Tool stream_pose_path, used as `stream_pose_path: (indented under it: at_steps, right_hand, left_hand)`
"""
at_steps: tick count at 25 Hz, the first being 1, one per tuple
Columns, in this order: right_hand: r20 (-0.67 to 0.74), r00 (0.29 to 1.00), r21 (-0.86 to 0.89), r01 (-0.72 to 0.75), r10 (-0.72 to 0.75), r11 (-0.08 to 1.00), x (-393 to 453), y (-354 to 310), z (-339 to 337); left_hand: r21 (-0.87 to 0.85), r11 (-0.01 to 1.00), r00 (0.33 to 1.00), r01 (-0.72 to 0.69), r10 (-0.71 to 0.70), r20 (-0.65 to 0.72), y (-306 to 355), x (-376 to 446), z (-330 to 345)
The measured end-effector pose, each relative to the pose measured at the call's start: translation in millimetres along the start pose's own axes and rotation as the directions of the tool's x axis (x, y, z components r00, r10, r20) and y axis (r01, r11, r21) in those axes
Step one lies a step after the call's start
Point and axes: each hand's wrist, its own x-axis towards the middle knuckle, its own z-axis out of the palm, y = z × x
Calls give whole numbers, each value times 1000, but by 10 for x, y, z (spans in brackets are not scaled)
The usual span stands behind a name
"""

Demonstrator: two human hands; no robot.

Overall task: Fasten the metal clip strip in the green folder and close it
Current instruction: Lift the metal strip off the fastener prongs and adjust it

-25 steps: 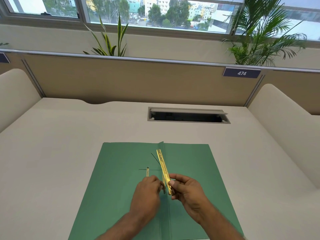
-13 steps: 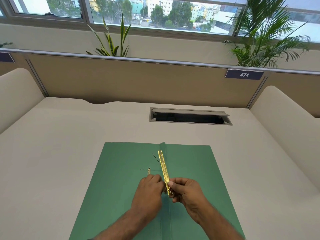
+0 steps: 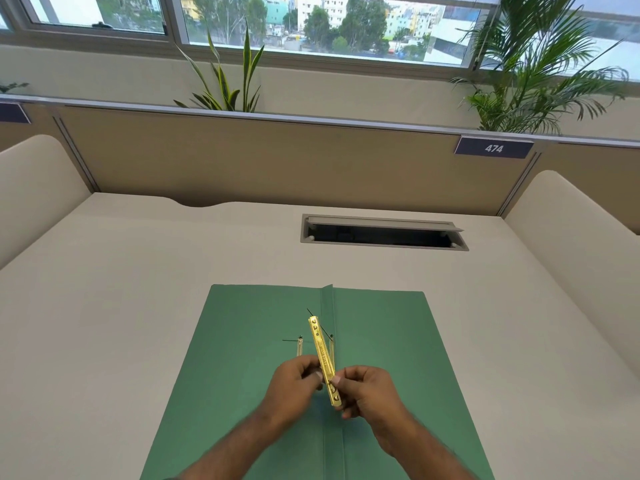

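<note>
Fingers [image 3: 317, 375] of both hands pinch the gold clip strip [image 3: 323, 358] at its near end, tilted above the open green folder [image 3: 381, 341]; best lower it squarely onto the upright prongs [image 3: 299, 348] just beyond, near the spine.

There is one view only, from a wide-angle camera worn on the head, looking forward and down across the bench [image 3: 104, 306]. It sits close above the two hands, whose forearms enter from the bottom edge at the lower centre of the frame. The open folder [image 3: 388, 341] fills the lower middle. Farther off, the partition [image 3: 263, 161] crosses the middle of the frame, and the window [image 3: 346, 26] runs along the top edge. Straight lines bow near the frame's sides.
</note>
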Motion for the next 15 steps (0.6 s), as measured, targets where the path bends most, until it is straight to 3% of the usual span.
stream_pose_path:
  at_steps: [5,8,11,15]
  right_hand:
    - [3,999,-149,32,-31,988,75,-28,50]
    - [-95,979,-313,142,-179,939,240,-170,29]
    - [-116,920,-527,262,-374,809,444,-362,21]
    - [111,873,-691,411,-475,595,707,-515,160]
  left_hand:
    - [-165,982,993,94,-105,-60,44,114,-67]
    - [-200,967,983,156,-173,-70,51,171,-69]
    - [-230,955,976,188,-209,-69,14,180,-68]
    - [-258,947,969,193,-225,-101,-14,167,-82]
